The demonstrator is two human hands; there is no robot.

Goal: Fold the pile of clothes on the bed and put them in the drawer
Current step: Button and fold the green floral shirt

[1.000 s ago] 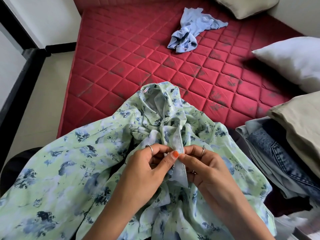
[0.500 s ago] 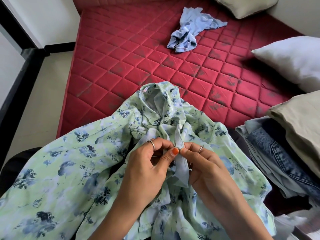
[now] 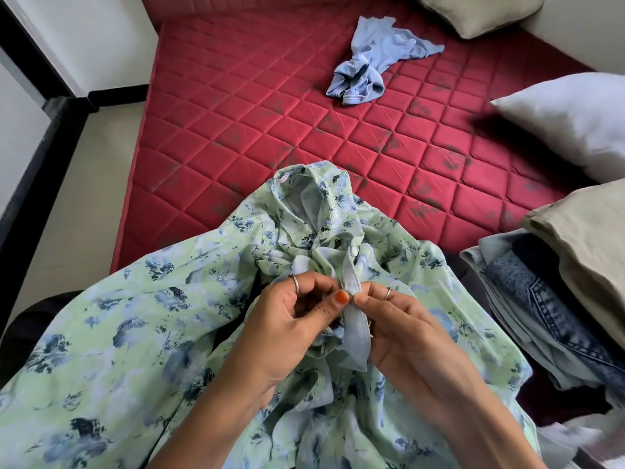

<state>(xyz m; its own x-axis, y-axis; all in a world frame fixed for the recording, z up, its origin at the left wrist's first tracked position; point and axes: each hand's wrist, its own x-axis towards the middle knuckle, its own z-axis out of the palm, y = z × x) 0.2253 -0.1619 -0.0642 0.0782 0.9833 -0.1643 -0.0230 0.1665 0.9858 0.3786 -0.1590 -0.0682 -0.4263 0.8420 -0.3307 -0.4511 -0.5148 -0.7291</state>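
Floral shirt (image 3: 142, 333), spread over the near edge of the red mattress (image 3: 236, 113), has its front strip pinched between left hand (image 3: 291, 330) and right hand (image 3: 406, 336), thumbs meeting, apparently to fasten a button so folding stays neat, collar just beyond the pinch.

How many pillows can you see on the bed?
3. A tan pillow lies at the far end, a white pillow lies on the right side, and another tan pillow rests on the folded clothes near right. More may lie outside the picture.
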